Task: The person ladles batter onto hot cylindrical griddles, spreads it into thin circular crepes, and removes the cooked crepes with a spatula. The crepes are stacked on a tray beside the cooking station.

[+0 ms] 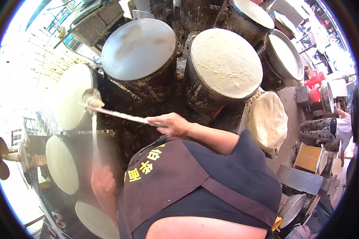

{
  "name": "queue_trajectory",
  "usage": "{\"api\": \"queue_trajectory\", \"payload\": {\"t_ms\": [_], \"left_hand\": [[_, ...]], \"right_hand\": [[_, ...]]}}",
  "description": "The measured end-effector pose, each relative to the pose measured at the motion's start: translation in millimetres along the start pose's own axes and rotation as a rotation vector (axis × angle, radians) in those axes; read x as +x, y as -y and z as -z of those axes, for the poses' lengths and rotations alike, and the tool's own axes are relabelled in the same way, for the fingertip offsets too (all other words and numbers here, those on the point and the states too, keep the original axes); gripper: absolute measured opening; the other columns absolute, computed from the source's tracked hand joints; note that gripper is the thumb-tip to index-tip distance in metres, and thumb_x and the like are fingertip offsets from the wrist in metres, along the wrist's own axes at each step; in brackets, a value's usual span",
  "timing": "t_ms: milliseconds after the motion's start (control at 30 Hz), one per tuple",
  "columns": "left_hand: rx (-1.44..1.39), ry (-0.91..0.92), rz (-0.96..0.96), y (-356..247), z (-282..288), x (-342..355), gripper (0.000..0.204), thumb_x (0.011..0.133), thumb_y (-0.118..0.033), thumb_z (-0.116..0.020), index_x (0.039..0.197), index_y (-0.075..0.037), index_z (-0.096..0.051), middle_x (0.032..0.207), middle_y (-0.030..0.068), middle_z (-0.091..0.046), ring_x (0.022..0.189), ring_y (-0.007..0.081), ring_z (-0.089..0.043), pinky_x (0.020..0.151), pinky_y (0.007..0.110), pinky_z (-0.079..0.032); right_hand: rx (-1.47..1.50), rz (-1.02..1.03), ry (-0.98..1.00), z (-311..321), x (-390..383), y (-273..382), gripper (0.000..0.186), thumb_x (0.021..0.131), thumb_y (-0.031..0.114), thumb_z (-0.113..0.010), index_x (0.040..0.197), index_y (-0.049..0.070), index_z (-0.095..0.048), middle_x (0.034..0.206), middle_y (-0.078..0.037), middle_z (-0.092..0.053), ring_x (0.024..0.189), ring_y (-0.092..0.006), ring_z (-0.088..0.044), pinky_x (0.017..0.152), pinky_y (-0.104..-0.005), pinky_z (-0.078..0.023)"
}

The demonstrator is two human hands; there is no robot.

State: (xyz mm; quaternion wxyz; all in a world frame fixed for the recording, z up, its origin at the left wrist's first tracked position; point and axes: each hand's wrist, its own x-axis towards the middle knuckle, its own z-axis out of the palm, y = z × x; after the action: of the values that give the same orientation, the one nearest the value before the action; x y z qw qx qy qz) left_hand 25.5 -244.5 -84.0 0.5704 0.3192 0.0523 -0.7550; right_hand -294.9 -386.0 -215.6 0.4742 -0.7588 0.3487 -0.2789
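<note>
My right hand (171,124) is closed around the long pale handle of a ladle-like tool (125,116). Its rounded, batter-smeared head is over the right edge of the left griddle (70,99), which carries a pale layer. My left hand (103,180), slightly blurred, grips a thin pale stick (94,133) whose upper end meets the tool head. Whether the two tools touch or just overlap in view, I cannot tell. Beyond my right hand, one round griddle (139,49) is mostly bare grey, and another griddle (226,63) bears a pale, rough-surfaced sheet.
Dark drum stoves surround me. Two more pale-topped griddles (62,164) lie at the lower left. A soft mound of pale dough (268,120) sits right of my elbow. A fan (2,158) is at far left. Another person (342,125) stands far right, near red containers (315,85).
</note>
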Motion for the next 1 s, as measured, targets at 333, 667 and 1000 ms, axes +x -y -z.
{"api": "queue_trajectory", "payload": {"t_ms": [333, 667, 1000], "left_hand": [[0.633, 0.242, 0.072, 18.5, -148.2, 172.6, 0.045, 0.105, -0.023, -0.036, 0.149, -0.025, -0.026, 0.064, -0.0002, -0.035, 0.04, 0.0056, -0.03, 0.03, 0.019, -0.028], [1.354, 0.223, -0.296, 55.5, -123.4, 350.1, 0.044, 0.097, -0.016, -0.049, 0.14, -0.01, -0.044, 0.066, -0.0046, -0.045, 0.042, 0.0043, -0.035, 0.036, 0.02, -0.03], [2.281, 0.198, -1.228, -55.8, -163.0, 395.9, 0.051, 0.088, -0.017, -0.062, 0.135, -0.031, -0.05, 0.101, 0.0098, -0.067, 0.089, 0.0323, -0.065, 0.073, 0.044, -0.051]], "right_hand": [[-0.058, -0.143, -0.596, 97.2, -22.6, -1.5, 0.049, 0.082, -0.001, -0.064, 0.13, 0.007, -0.057, 0.105, -0.018, -0.068, 0.094, -0.0262, -0.068, 0.081, -0.0315, -0.052], [-0.506, -0.435, -0.696, 89.0, 28.7, -31.7, 0.047, 0.082, 0.009, -0.059, 0.129, 0.01, -0.053, 0.099, -0.021, -0.065, 0.086, -0.0383, -0.064, 0.077, -0.0473, -0.051], [-0.496, -0.555, -0.812, 54.1, 39.7, -59.4, 0.05, 0.082, 0.007, -0.059, 0.131, 0.01, -0.051, 0.09, -0.023, -0.064, 0.085, -0.0402, -0.063, 0.075, -0.0487, -0.05]]}}
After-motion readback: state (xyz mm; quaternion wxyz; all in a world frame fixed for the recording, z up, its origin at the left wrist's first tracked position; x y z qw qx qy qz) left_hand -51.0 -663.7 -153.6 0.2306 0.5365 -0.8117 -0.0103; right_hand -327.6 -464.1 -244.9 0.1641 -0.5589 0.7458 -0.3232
